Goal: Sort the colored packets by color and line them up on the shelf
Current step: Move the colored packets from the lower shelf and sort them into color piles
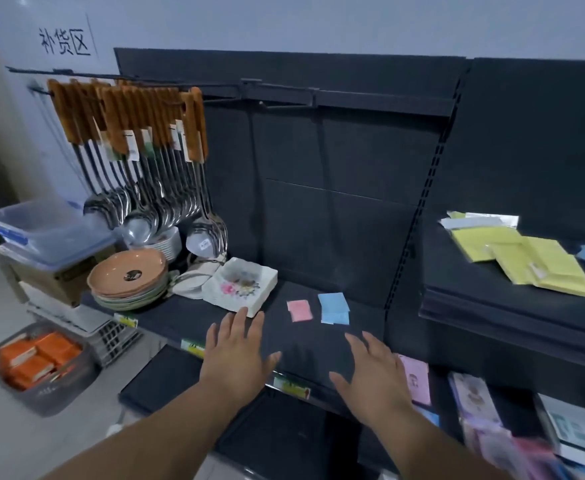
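We log a dark metal shelf [301,344] against a grey wall, with steel ladles [138,223] hanging at the left. A small pink packet [298,310] lies on the shelf just beside overlapping light-blue packets [334,308]. Left hand [235,355] and right hand [374,372] are over the shelf's front edge, fingers [239,320] spread wide and holding nothing.

- I am standing in a shop, at its restocking corner: the wall sign [64,43] ahead of me reads 补货区.
- Dark metal display shelving [336,202] with slotted uprights [422,216] fills most of my view.
- Price labels [291,388] sit along the front edge of the shelf [180,317].
- Many identical ladles [145,150], each with a tag, hang in rows on hooks.
- Stacked plates [128,278] stand beneath them.
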A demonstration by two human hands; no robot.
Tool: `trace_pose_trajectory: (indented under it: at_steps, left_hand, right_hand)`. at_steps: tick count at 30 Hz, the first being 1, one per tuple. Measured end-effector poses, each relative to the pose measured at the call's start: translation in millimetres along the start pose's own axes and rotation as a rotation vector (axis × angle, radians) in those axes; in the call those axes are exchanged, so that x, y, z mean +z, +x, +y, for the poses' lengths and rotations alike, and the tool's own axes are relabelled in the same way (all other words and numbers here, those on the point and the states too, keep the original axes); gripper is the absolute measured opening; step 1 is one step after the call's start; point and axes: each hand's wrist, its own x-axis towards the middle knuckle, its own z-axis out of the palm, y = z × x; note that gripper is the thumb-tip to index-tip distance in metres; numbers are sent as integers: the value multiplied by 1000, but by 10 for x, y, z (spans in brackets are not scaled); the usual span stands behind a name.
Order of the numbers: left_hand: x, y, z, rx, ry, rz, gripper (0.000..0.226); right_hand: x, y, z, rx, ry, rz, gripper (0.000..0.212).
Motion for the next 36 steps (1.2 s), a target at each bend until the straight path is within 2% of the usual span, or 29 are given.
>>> trace_pose_trajectory:
  at_steps: [12, 18, 24, 30, 36]
  left_hand:
    - [692, 1252, 44, -19, -3, -167, 74]
    - [1146, 1817, 19, 66, 14, -260, 74]
    - [1583, 2452, 68, 214, 27, -247, 73]
    - [1836, 2972, 171, 262, -39, -209, 72]
    - [1971, 3239, 145, 272, -36, -257, 76]
  right_hand:
    - [596, 1321, 293, 63, 24, -156, 74]
    - [1040, 1753, 285, 127, 43, -201, 73]
    - [1387, 2273, 271, 193, 47, -121, 70]
    - [1538, 2736, 283, 284, 102, 12, 68]
    - [1570, 3078, 276, 400, 261, -12, 65]
